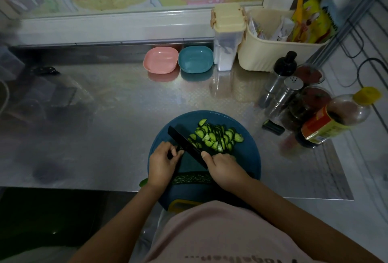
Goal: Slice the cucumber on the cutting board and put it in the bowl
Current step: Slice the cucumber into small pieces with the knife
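A round blue cutting board (248, 157) lies at the counter's near edge. On its far half is a pile of half-moon cucumber slices (218, 136). My right hand (223, 169) grips the handle of a black knife (184, 143), whose blade points away to the left beside the slices. Just left of the blade, my left hand (162, 164) curls its fingers round a short dark cucumber piece (170, 154). A long uncut cucumber half (193, 178) lies across the board between my wrists. A pink bowl (160, 60) and a blue bowl (195, 58) stand empty at the back of the counter.
At the back right are a lidded seasoning box (227, 37) and a cream basket (273, 52) of packets. Shakers (285, 92), jars and a yellow-capped sauce bottle (336, 119) crowd the right side. A small dark object (273, 127) lies beside the board. The steel counter's front edge (84, 188) drops off at the left.
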{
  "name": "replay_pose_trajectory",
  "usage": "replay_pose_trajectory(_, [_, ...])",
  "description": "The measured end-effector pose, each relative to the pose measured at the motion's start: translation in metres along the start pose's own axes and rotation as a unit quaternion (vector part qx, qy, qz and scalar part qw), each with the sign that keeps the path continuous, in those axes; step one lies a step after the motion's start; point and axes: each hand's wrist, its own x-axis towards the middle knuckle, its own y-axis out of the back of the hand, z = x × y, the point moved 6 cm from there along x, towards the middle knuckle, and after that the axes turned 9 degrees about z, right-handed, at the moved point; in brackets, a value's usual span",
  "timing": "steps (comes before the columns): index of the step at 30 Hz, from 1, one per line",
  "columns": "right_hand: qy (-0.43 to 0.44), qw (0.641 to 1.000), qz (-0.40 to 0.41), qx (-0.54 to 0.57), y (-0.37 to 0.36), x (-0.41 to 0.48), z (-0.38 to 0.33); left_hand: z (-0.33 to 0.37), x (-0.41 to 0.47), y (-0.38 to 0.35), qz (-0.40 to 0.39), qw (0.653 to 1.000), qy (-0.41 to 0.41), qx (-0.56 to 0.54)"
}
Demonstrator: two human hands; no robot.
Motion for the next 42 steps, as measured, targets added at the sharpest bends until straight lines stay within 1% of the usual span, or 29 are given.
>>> replay_pose_trajectory(11, [0.014,1.000,0.011,0.026,0.004,-0.004,-0.009,0.001,0.000,0.001,-0.006,1.000,0.001,0.010])
replay_pose_trajectory(17, [0.023,0.999,0.029,-0.030,-0.009,0.001,-0.004,0.002,0.000,0.001,-0.004,1.000,0.002,-0.001])
replay_pose_trajectory(20, [0.026,0.998,0.026,-0.056,-0.014,0.004,-0.006,0.005,0.000,0.001,-0.010,1.000,-0.010,0.005])
replay_pose_trajectory(23, [0.017,0.998,0.024,-0.052,-0.016,0.008,-0.006,0.005,0.000,0.001,-0.028,0.999,-0.011,0.015])
replay_pose_trajectory(27, [0.011,0.999,0.018,-0.042,-0.015,0.008,-0.003,0.001,-0.001,0.006,-0.073,0.997,-0.023,0.006])
replay_pose_trajectory(28, [0.012,0.999,0.017,-0.043,-0.015,0.008,-0.003,0.000,-0.003,0.007,-0.074,0.997,-0.020,0.004])
replay_pose_trajectory(32, [0.015,0.999,0.016,-0.036,-0.016,0.007,0.000,-0.008,-0.006,0.011,-0.039,0.999,0.034,-0.006])
replay_pose_trajectory(38, [0.016,1.000,0.019,-0.004,-0.010,0.004,0.001,-0.011,-0.006,0.010,-0.037,0.997,0.066,-0.023])
replay_pose_trajectory(42, [0.020,1.000,0.021,0.004,-0.011,0.004,0.000,-0.011,-0.007,0.011,-0.033,0.997,0.065,-0.032])
